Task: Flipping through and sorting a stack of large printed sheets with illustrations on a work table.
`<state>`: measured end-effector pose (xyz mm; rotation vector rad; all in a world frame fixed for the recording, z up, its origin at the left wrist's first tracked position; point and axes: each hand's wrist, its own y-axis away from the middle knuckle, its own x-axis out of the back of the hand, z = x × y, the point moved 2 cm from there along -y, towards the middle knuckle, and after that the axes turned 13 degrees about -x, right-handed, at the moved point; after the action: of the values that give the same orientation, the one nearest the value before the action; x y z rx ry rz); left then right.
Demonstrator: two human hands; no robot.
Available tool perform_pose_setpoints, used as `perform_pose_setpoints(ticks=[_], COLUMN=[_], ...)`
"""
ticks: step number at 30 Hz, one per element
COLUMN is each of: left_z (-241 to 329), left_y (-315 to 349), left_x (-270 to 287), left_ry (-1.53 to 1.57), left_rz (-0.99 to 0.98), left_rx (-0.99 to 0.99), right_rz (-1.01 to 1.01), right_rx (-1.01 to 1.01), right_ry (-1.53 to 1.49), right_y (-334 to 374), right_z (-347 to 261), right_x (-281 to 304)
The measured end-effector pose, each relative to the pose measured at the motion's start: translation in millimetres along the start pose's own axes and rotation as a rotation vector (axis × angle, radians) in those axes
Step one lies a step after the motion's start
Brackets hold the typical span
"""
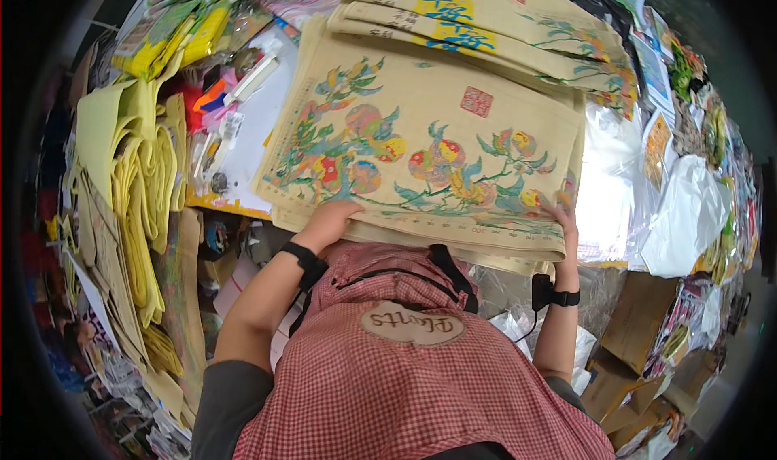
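Beige fabric (pixel 421 96) printed with fruit, leaves and a red seal lies in layers on the table in front of me, its near edge hanging close to my apron. My left hand (pixel 330 222) holds that near edge left of the middle, its fingertips partly hidden at the cloth. At the near right corner, my right hand (pixel 564 224) grips the fabric, with fingers on top near a printed fruit. Across the far side, folded lengths of similar fabric (pixel 518 65) with large blue characters on a yellow disc overlap the layers.
Yellow folded cloth (pixel 137 209) hangs over the left side. Markers, white tools and a yellow packet (pixel 204 38) crowd the far left of the table. To the right are clear plastic sheets and a white plastic bag (pixel 688 217). Cardboard boxes (pixel 639 318) stand below the right edge.
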<state>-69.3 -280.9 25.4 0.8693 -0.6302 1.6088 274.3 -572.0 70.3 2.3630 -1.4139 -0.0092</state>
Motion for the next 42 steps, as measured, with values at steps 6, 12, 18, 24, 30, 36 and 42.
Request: perform_pose_setpoints(ticks=[6,12,18,24,30,36,42], left_z=[41.1,64.6,15.7,-60.1,-73.1,-49.9,-49.1], left_y=[-10.3,-50.5,46.7,110.9,150.3,169.1,202.0], left_x=[69.7,90.9,-3.2,-90.9,-119.2,-112.4,-104.4], left_ry=[-0.101,-0.573,-0.035,0.439,0.291,-0.053,0.403], left_rz=[-0.401,0.632,-0.266,-0.227,-0.185,-0.107,0.416], left_rx=[0.039,-0.285,0.407,0.968,0.915,0.635,1.098], right_rz=[-0.409,0.072,0.143,0.110,0.077,0.009,-0.016], right_rx=[-0.314,-0.266,-0.345,-0.448,-0.615,-0.674,-0.677], right_ry=[0.070,0.339,0.365,0.232,0.170,0.246,0.235], right_y=[26.0,28.2,22.3,11.2,5.6,-5.6,-2.4], right_z=[52.3,123.9,122.4,119.7,102.8,116.3,112.3], right_x=[26.3,17.6,13.0,7.7,-9.1,0.6,0.2])
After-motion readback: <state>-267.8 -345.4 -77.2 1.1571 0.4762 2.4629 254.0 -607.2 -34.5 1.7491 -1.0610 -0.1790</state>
